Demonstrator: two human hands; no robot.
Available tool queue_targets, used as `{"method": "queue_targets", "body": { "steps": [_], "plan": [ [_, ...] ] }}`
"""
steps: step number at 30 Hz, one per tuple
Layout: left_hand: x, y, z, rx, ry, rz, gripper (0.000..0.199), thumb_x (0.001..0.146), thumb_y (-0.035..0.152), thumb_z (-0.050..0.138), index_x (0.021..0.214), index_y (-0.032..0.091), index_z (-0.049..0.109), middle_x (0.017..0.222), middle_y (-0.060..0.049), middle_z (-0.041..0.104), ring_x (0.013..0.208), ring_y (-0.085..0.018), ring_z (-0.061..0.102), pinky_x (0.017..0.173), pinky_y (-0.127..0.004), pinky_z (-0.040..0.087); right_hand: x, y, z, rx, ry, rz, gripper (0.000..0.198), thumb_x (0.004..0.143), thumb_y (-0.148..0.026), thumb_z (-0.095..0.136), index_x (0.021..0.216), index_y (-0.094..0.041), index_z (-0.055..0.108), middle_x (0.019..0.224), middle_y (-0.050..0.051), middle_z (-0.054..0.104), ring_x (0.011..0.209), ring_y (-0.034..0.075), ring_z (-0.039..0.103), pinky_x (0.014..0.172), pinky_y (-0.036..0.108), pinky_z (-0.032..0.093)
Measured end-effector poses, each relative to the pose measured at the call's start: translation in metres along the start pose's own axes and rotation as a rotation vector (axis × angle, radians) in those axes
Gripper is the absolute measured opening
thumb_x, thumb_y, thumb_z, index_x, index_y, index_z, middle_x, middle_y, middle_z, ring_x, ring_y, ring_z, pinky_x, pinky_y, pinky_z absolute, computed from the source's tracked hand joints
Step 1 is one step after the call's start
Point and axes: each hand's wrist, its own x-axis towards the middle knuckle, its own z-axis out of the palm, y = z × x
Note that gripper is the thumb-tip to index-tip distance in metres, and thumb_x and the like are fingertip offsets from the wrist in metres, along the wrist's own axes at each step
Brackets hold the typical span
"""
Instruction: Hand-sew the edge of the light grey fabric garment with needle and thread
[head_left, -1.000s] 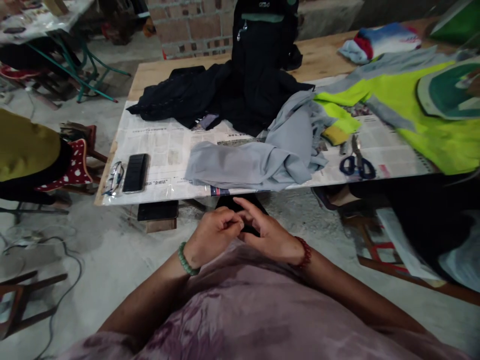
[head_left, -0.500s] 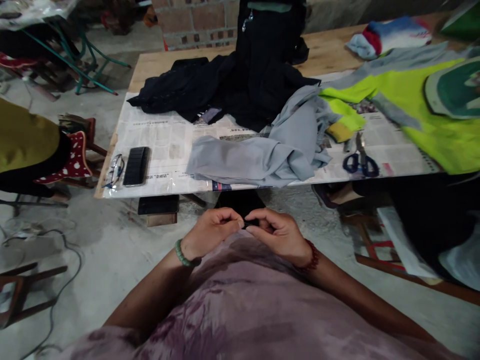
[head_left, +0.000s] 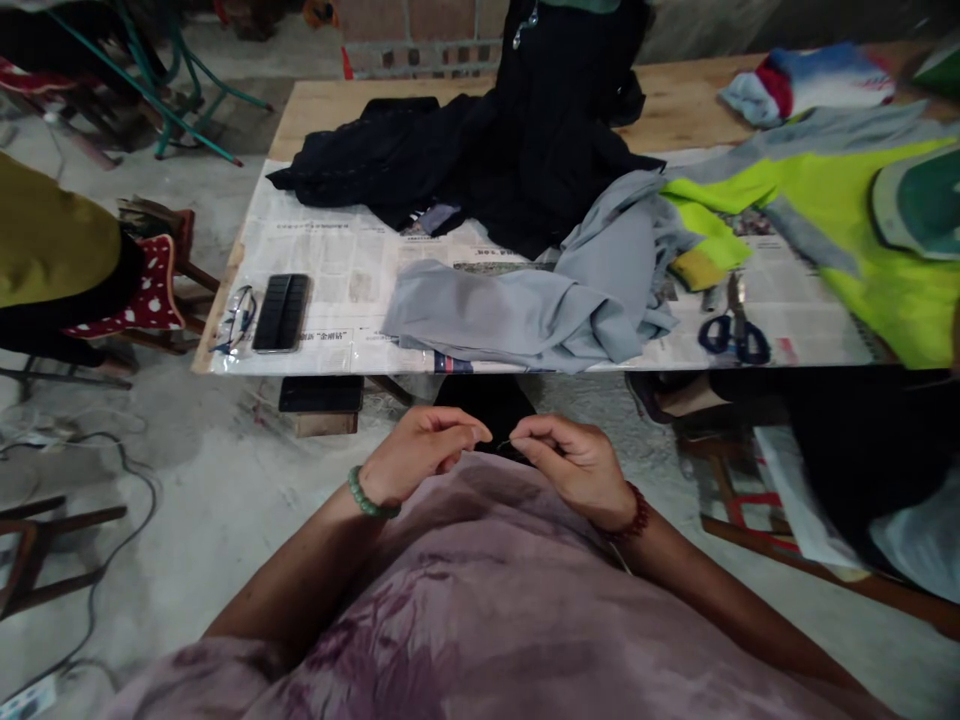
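Observation:
Above my lap, just off the table's near edge, my left hand (head_left: 431,455) pinches thumb against forefinger; whatever is between those tips is too small to make out. Facing it across a small gap, my right hand (head_left: 577,468) is closed in a pinch too. A fine pale thread (head_left: 504,443) sticks out of the right fingertips toward the left hand. Another pale line hangs below my right wrist. Beyond the hands, a grey cloth garment (head_left: 517,310) lies folded on the newspaper-covered table (head_left: 337,235).
Scissors (head_left: 733,330) lie right of the grey garment. A phone (head_left: 282,312) and glasses (head_left: 238,320) are at the left. Black clothing (head_left: 450,165), a yellow-green garment (head_left: 817,200) and an iron (head_left: 919,205) occupy the back and right. A person (head_left: 56,240) sits at left.
My fingertips have drawn slightly apart, and the pale thread end at my right fingers now shows. The view has shifted a little, so the table sits slightly higher and further right.

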Motion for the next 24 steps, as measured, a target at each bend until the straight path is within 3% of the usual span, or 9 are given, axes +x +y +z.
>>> {"method": "queue_targets", "body": {
  "steps": [6,11,18,24],
  "plan": [
    [-0.002,-0.010,-0.012,0.027,0.100,0.005,0.023,0.071,0.031,0.058,0.081,0.013,0.068,0.046,0.006,0.042,0.042,-0.004,0.034,0.040,-0.016,0.023,-0.001,0.002,0.000,0.034,-0.003,0.058,0.012,0.080,-0.026,0.056,0.079,-0.017,0.063,0.064,-0.001,0.061,0.052,0.006,0.050,0.049,0.016,0.039],
    [-0.006,-0.012,-0.007,0.080,0.114,0.073,0.023,0.073,0.034,0.059,0.083,0.015,0.068,0.049,0.005,0.046,0.043,-0.004,0.036,0.040,-0.016,0.026,0.001,-0.002,-0.001,-0.054,-0.004,0.031,0.013,0.081,-0.027,0.055,0.078,-0.018,0.064,0.065,0.000,0.062,0.054,0.007,0.051,0.052,0.018,0.041],
    [-0.003,-0.014,0.005,0.389,0.246,0.487,0.014,0.078,0.022,0.059,0.085,0.018,0.070,0.078,-0.002,0.065,0.068,-0.009,0.056,0.061,-0.019,0.044,0.002,-0.004,-0.001,-0.082,-0.057,0.049,0.014,0.082,-0.026,0.053,0.079,-0.018,0.064,0.065,0.000,0.062,0.055,0.007,0.051,0.053,0.018,0.040],
    [-0.001,-0.016,0.010,0.620,0.201,0.567,0.017,0.082,0.022,0.056,0.093,0.020,0.068,0.079,-0.001,0.068,0.066,-0.009,0.059,0.066,-0.020,0.047,0.002,-0.001,-0.004,-0.023,-0.109,0.172,0.019,0.082,-0.031,0.053,0.078,-0.017,0.064,0.063,0.000,0.059,0.051,0.006,0.046,0.048,0.016,0.036]
  ]
}}
